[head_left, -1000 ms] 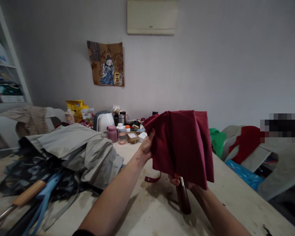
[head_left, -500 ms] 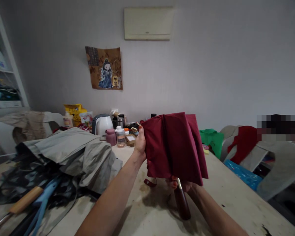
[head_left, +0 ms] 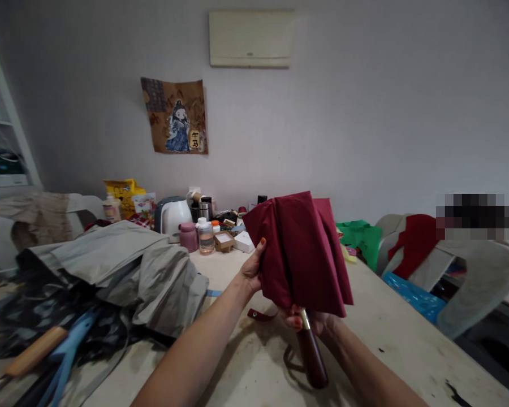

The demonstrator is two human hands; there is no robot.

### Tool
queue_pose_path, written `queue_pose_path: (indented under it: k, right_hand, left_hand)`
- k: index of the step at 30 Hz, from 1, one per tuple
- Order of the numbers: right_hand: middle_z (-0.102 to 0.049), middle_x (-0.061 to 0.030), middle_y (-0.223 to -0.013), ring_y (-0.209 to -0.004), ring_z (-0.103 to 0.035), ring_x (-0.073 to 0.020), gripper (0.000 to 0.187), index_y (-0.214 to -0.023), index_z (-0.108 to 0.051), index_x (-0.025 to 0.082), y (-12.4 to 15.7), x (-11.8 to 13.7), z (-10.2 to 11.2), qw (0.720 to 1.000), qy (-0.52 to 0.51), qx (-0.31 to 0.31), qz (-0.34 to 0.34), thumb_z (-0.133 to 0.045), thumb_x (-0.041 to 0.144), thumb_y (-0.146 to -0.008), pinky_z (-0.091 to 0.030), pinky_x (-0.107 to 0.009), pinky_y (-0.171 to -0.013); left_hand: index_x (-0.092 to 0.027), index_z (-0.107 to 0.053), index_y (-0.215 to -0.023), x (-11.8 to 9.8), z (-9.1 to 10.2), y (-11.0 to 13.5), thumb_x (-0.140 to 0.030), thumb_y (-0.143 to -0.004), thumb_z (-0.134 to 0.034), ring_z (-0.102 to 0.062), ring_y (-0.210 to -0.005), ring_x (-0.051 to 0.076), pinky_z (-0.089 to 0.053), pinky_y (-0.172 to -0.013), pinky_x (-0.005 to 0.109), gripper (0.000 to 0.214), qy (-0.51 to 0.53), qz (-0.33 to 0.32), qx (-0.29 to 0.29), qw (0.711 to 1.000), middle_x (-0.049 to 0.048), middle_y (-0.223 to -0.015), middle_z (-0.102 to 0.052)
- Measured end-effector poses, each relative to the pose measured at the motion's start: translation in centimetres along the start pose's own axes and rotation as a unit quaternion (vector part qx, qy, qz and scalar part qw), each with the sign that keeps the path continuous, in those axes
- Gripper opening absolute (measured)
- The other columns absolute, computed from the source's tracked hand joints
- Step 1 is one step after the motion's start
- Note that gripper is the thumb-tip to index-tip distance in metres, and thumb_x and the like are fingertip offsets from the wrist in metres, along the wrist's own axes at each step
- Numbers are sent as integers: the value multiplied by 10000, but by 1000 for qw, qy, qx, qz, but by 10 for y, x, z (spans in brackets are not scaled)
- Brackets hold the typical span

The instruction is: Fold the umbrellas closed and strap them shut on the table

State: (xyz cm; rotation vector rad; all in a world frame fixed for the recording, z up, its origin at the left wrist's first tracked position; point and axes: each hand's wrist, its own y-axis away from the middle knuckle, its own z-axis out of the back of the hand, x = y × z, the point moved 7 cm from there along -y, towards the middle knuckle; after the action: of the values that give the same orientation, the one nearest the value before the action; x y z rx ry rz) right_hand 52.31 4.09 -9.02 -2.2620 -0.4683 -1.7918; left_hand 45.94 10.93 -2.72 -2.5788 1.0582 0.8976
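A dark red folding umbrella is held up over the table, its loose canopy folds hanging and its brown handle pointing down toward me. My left hand grips the left edge of the fabric, thumb on the near side and the other fingers hidden behind it. Below the canopy my right hand is closed around the umbrella by the metal collar above the handle, partly covered by cloth. A strap with a snap button dangles at the left, and a wrist loop hangs beside the handle.
Grey umbrella cloth is heaped at the left, by a wooden handle and a light blue one. A kettle, bottles and small boxes stand at the back. A green bag and chairs are at the right.
My left hand has slid down and slightly right along the canopy's left edge. The umbrella's upper left corner now stands free above it. The view has shifted a little.
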Motion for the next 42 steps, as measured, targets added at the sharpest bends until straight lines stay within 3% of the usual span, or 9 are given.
queue_pose_path:
  k: [8, 14, 20, 24, 27, 32, 35, 38, 42]
  right_hand:
    - [-676, -168, -789, -594, -631, -113, 639, -845, -631, 32, 2, 5, -13, 991, -108, 52, -60, -728, 611, -594, -482, -155, -509]
    - [-531, 49, -490, -379, -470, -85, 302, -688, -478, 182, 7, 24, -15, 984, 145, -105, -1, -749, 237, -568, -388, -191, -366]
    - [-487, 59, -508, -393, -404, -36, 272, -670, -514, 154, 7, -1, -32, 995, -41, 44, -77, -727, 278, -555, -352, -160, -398]
    - [-407, 90, -469, -326, -266, -17, 232, -719, -550, 137, 8, -11, -53, 953, -208, 213, -63, -688, 280, -599, -280, -151, -326]
    - [-454, 80, -501, -306, -280, -27, 309, -872, -596, 107, 7, -13, -58, 924, -273, 264, -33, -673, 306, -649, -236, -153, -283]
    - [-636, -52, -653, -483, -602, -131, 519, -967, -609, 55, -3, -16, -39, 981, -137, 134, -33, -718, 470, -676, -420, -200, -419]
    - [-653, -45, -716, -607, -625, -141, 420, -899, -610, 99, -6, 0, -23, 1000, 27, 7, -3, -762, 415, -667, -475, -249, -587]
    - [-643, -20, -728, -681, -597, -139, 352, -854, -634, 117, -2, 34, -1, 973, 156, -140, 92, -794, 338, -632, -448, -247, -639]
    - [-705, -91, -934, -882, -656, -230, 527, -996, -628, 157, 20, 70, 39, 915, 91, -337, 205, -810, 470, -615, -504, -356, -805]
  left_hand:
    - [-146, -701, -930, -26, 14, -6, -336, -774, -685, -741, -761, 220, -548, -958, 420, 246, 49, -111, -15, 993, 52, -809, -779]
    - [-186, -705, -964, -49, 39, 0, -396, -779, -695, -733, -870, 215, -527, -978, 395, 279, 40, -165, -64, 983, 26, -842, -781]
    - [-169, -696, -1037, -21, 53, 7, -643, -843, -513, -684, -1058, 264, -520, -971, 429, 544, 61, -137, -67, 986, 70, -974, -772]
    - [-170, -691, -1030, -16, 44, 13, -724, -663, -650, -622, -1169, 306, -471, -1023, 456, 666, 38, -155, -37, 987, 87, -1011, -762]
    - [-150, -687, -1011, -16, 32, 18, -697, -577, -728, -623, -1158, 344, -469, -1012, 495, 699, 1, -138, -10, 990, 111, -1019, -757]
    - [-168, -685, -894, -29, 22, 18, -424, -625, -800, -726, -899, 259, -540, -944, 415, 389, 3, -151, -25, 988, 44, -827, -769]
    - [-152, -686, -913, -42, 26, 15, -268, -602, -828, -734, -799, 225, -561, -910, 378, 362, -21, -202, -66, 977, 35, -788, -767]
    - [-129, -695, -946, -55, 34, 15, -213, -559, -848, -722, -721, 209, -587, -830, 366, 424, -46, -275, -128, 952, 51, -808, -771]
    - [-102, -708, -952, -58, 29, 22, -232, -522, -869, -711, -743, 213, -589, -755, 360, 477, -125, -330, -169, 920, 87, -900, -771]
